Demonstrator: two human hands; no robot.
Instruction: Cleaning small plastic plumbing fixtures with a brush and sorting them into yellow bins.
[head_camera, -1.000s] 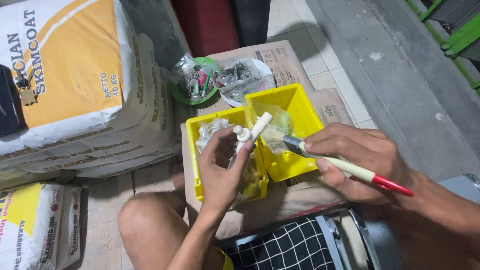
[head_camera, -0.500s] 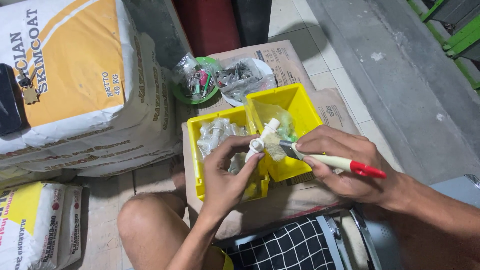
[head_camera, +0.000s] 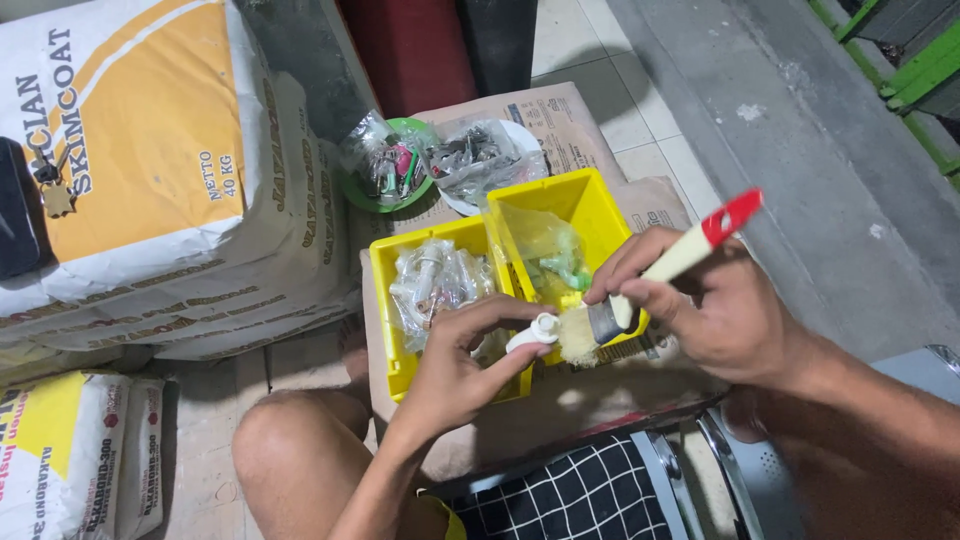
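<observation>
My left hand grips a small white plastic fitting over the front edge of two yellow bins. My right hand holds a paintbrush with a cream handle and red tip, its pale bristles pressed against the fitting. The left yellow bin holds clear bags of white parts. The right yellow bin holds a clear bag with green pieces. Both bins rest on a brown cardboard box.
Large stacked paper sacks stand at the left, with smaller sacks at the lower left. A green bowl and a white plate with bagged hardware sit behind the bins. My bare knee is below. Grey pavement lies to the right.
The brush has swung from lying low and flat to tilted up, red tip high, bristles now on the fitting. My left hand has lowered the fitting toward the bins' front edge.
</observation>
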